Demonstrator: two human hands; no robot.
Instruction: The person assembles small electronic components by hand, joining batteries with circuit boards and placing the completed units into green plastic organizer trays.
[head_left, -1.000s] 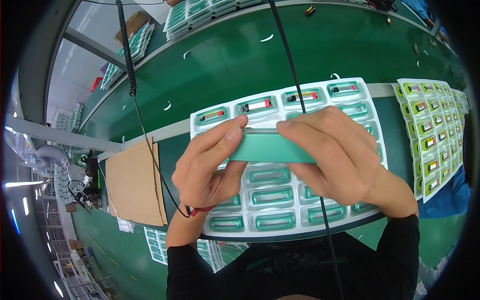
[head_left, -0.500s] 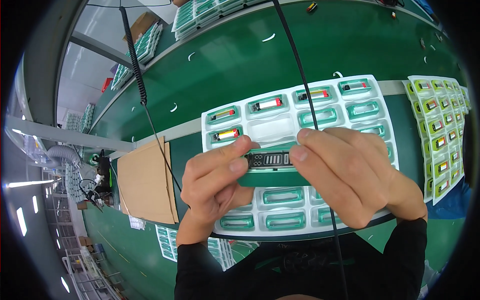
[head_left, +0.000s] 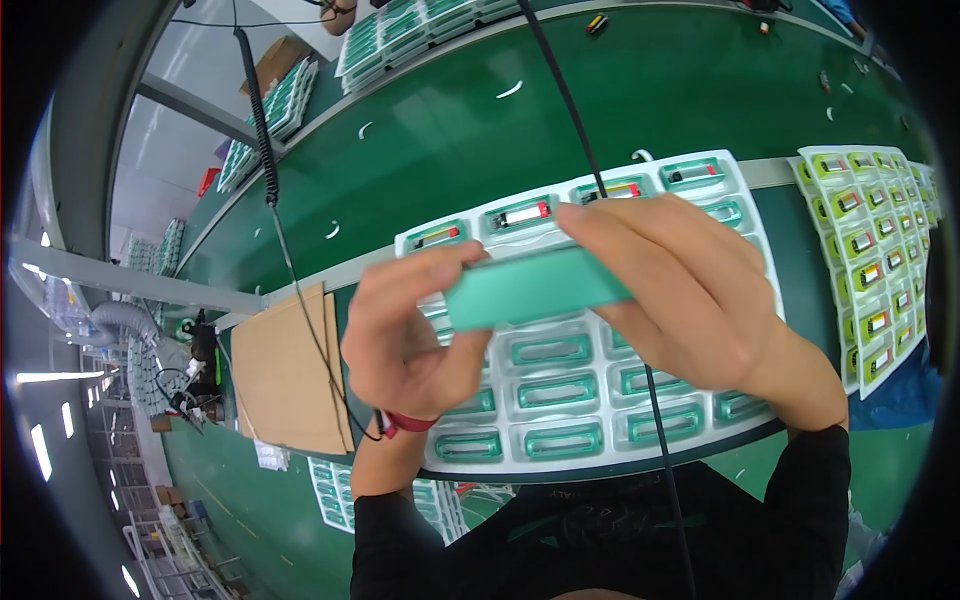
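Over a white moulded tray (head_left: 508,425), both my hands hold a green rectangular plastic case (head_left: 540,290), its plain side showing and slightly blurred. My left hand (head_left: 405,325) pinches its left end between thumb and fingers; a red band circles that wrist. On the right end, my right hand (head_left: 690,290) grips with thumb below and fingers above. The tray beneath carries rows of similar green cases (head_left: 555,390) in its pockets. Those in the far row hold a small part with white, red and black on it (head_left: 522,215). My hands cover the tray's middle.
Flat cardboard sheets (head_left: 285,380) lie left of the tray. To the right stands a tray of yellow-green cases (head_left: 870,270). A coiled cable (head_left: 258,110) and a black cord (head_left: 560,85) hang across the view. White scraps (head_left: 510,90) lie on the green surface beyond.
The case has been turned over in my fingers: its dark slotted face showed before, its plain green side shows now. Both hands have risen slightly away from me and to the left.
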